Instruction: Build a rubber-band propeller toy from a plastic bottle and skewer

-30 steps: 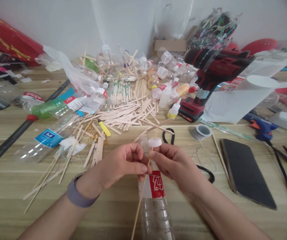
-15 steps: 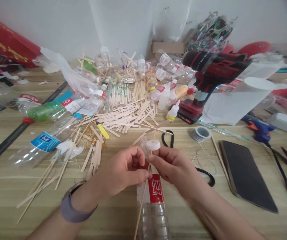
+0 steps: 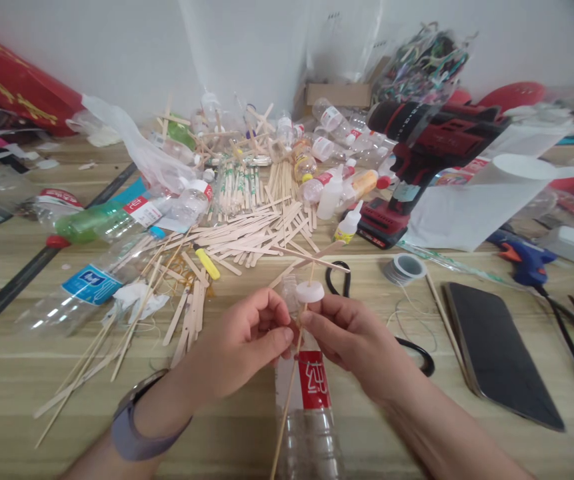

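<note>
My right hand [image 3: 344,330] pinches a thin bamboo skewer [image 3: 287,407] just under a white bottle cap [image 3: 309,292]. The skewer runs up through the cap to crossed flat wooden sticks [image 3: 311,259] at its top. Close on the left side of the skewer is my left hand [image 3: 254,330], its fingers curled and the thumb near the fingertips; whatever lies between them is too small to make out. Below both hands lies a clear plastic bottle [image 3: 309,440] with a red and white label. A thin line, perhaps thread, crosses the skewer near the label.
Loose wooden sticks [image 3: 241,233] and plastic bottles [image 3: 327,150] pile up at the back. A red cordless drill [image 3: 417,147] stands by a glue bottle [image 3: 349,227]. Rightward are a spool [image 3: 405,268], black-handled scissors [image 3: 419,357], a phone [image 3: 501,353] and a glue gun [image 3: 524,257].
My left thumb has drawn slightly left, away from the skewer. My right hand keeps its pinch beneath the cap. The view has shifted a little.
</note>
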Action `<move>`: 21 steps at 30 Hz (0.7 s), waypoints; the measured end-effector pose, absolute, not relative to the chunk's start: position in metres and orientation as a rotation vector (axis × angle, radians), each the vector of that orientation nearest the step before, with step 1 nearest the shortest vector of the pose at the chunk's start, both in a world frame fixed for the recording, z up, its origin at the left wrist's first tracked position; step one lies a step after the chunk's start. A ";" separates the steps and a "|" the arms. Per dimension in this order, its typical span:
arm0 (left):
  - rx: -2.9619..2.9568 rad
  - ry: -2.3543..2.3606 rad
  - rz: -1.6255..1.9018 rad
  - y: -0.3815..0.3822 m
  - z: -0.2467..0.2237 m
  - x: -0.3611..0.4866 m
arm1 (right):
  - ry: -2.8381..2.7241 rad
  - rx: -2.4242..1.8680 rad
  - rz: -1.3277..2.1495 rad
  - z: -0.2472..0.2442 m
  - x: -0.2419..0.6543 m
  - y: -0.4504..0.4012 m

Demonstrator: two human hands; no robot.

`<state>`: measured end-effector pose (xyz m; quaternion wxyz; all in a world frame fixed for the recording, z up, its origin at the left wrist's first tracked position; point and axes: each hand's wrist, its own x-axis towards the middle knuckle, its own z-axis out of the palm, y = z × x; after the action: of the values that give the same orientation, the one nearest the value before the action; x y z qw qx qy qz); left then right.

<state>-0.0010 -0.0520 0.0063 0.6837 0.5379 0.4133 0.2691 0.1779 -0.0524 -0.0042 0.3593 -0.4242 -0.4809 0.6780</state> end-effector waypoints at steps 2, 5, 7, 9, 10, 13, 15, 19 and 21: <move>1.210 0.936 0.594 -0.052 0.008 -0.002 | -1.251 -1.106 1.739 -0.005 0.178 -0.052; 1.219 0.955 0.553 -0.051 0.008 -0.003 | -1.252 -1.149 1.716 -0.005 0.179 -0.052; 1.206 0.955 0.525 -0.051 0.007 -0.002 | -1.254 -1.170 1.708 -0.005 0.179 -0.051; 1.175 0.946 0.516 -0.051 0.006 -0.001 | -1.259 -1.177 1.706 -0.004 0.179 -0.052; 1.165 0.941 0.516 -0.051 0.006 -0.001 | -1.260 -1.177 1.704 -0.004 0.179 -0.052; 1.164 0.930 0.517 -0.052 0.006 0.000 | -1.260 -1.180 1.708 -0.004 0.178 -0.052; 1.191 0.936 0.518 -0.053 0.007 0.001 | -1.264 -1.186 1.709 -0.004 0.178 -0.052; 1.243 0.938 0.537 -0.054 0.006 0.001 | -1.263 -1.200 1.702 -0.005 0.179 -0.052; 1.248 0.924 0.547 -0.054 0.004 0.002 | -1.261 -1.186 1.708 -0.006 0.179 -0.052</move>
<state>0.0019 -0.0542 0.0038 0.6799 0.5557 0.4117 0.2439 0.1792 -0.0523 -0.0058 0.3473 -0.4573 -0.4862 0.6586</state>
